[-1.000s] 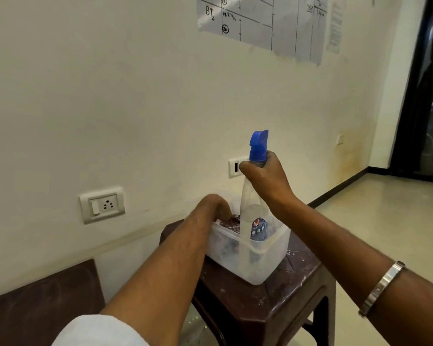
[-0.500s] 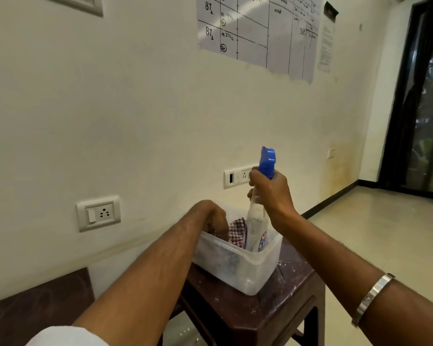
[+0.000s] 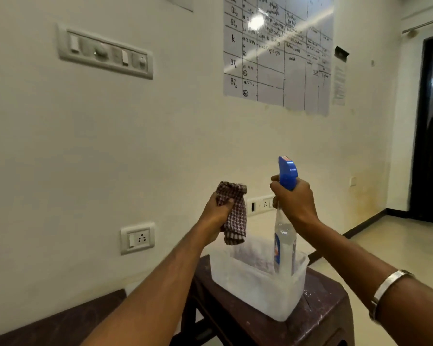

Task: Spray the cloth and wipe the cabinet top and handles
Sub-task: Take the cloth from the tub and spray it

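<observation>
At frame centre, the left hand [image 3: 216, 216] clutches a bunched red-and-white checked cloth [image 3: 233, 212]; the right hand [image 3: 294, 201] grips a clear blue-nozzled spray bottle [image 3: 285, 221] above a translucent plastic tub [image 3: 258, 283]. Best aim the nozzle squarely at the cloth before squeezing.

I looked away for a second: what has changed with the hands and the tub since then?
The left hand has come up out of the tub gripping the checked cloth, now clear above the rim. The right hand has lifted the spray bottle higher, its base still inside the tub. The tub stays on the stool.
</observation>
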Action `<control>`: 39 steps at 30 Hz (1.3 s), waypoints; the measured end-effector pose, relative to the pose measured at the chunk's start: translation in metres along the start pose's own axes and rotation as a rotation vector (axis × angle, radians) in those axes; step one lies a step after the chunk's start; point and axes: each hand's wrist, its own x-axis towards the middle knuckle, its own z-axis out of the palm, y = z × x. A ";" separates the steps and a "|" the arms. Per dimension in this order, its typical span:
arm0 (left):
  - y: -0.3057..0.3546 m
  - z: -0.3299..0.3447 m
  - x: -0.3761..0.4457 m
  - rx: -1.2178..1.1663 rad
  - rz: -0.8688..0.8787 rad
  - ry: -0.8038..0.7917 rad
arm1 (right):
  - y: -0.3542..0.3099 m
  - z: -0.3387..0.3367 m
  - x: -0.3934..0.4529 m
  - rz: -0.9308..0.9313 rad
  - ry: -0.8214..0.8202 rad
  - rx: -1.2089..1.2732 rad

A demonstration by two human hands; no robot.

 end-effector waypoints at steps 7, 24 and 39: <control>0.042 -0.026 -0.038 -0.151 -0.095 0.153 | -0.079 -0.001 0.001 -0.184 -0.114 -0.029; 0.039 -0.107 -0.124 -0.360 -0.017 0.161 | -0.077 0.099 -0.138 0.088 -0.579 0.121; 0.021 -0.139 -0.123 -0.449 -0.058 0.182 | -0.064 0.126 -0.146 0.115 -0.588 0.073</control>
